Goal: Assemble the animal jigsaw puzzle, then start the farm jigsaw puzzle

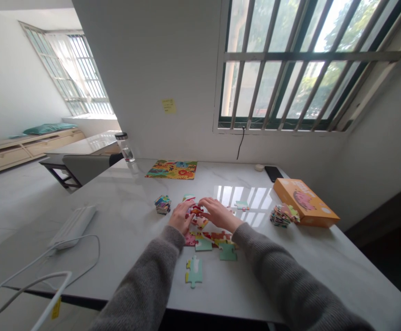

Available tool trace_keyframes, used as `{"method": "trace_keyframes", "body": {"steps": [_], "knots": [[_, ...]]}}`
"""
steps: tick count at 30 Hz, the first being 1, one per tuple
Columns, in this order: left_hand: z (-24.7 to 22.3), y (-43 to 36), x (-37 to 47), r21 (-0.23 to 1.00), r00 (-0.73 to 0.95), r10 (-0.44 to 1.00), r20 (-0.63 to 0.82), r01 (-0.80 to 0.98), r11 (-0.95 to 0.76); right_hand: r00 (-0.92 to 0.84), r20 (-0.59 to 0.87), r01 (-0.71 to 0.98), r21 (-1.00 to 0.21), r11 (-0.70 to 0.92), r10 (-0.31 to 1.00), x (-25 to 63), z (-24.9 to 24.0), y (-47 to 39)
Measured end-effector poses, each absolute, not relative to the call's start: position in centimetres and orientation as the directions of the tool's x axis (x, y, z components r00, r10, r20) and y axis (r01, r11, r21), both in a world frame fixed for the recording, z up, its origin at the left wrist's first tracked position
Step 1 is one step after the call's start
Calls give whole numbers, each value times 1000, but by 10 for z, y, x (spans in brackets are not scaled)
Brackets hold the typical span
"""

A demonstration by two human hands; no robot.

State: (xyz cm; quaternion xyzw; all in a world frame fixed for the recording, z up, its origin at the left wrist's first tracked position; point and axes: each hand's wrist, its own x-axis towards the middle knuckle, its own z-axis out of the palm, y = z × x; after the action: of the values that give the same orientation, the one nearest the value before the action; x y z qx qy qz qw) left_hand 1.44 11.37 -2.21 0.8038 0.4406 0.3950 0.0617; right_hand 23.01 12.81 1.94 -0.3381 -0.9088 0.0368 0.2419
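Both my hands meet over puzzle pieces in the middle of the white table. My left hand (181,216) has curved fingers at the left side of a small red and orange piece (196,210). From the right, my right hand (217,213) reaches the same piece with bent fingers. Pink and brown joined pieces (217,238) lie just below the hands. Nearer the front edge are a green piece (228,251) and a green and yellow piece (194,272). Another pale green piece (242,205) lies to the right of my right hand.
Stacked pieces (162,204) stand left, another stack (280,216) right beside an orange box (306,202). A colourful picture sheet (173,169), bottle (126,148) and black phone (273,173) are at the back. A white power strip (74,226) with cables lies left.
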Motion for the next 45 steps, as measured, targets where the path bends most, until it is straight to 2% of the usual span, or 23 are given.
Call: {"method": "trace_keyframes", "body": {"steps": [3,6,9,12,22,27,31,36,45], "knots": [[-30,119,11,438,250,791,558,721,-537,-582,387,657,-294,694,715,230,12,147],[-40,123,9,401,257,858,445,800,-447,-507,313,744,-311,591,803,228,7,168],[-45,124,10,336,257,896,362,861,-383,-481,288,775,-302,555,828,223,3,183],[-46,123,12,298,264,899,349,879,-374,-470,273,793,-288,537,840,217,-2,190],[-47,123,11,282,270,901,339,885,-371,-500,242,805,-225,549,832,217,-4,191],[-51,125,11,280,267,877,400,875,-394,-605,269,738,-165,654,750,216,-2,184],[-53,125,11,290,270,871,410,867,-406,-658,279,671,-206,713,700,219,-3,181],[-52,125,11,318,264,874,409,856,-408,-604,317,667,-302,682,731,243,5,175],[-49,125,8,331,298,875,383,840,-431,-549,343,701,-307,644,762,316,18,116]]}}
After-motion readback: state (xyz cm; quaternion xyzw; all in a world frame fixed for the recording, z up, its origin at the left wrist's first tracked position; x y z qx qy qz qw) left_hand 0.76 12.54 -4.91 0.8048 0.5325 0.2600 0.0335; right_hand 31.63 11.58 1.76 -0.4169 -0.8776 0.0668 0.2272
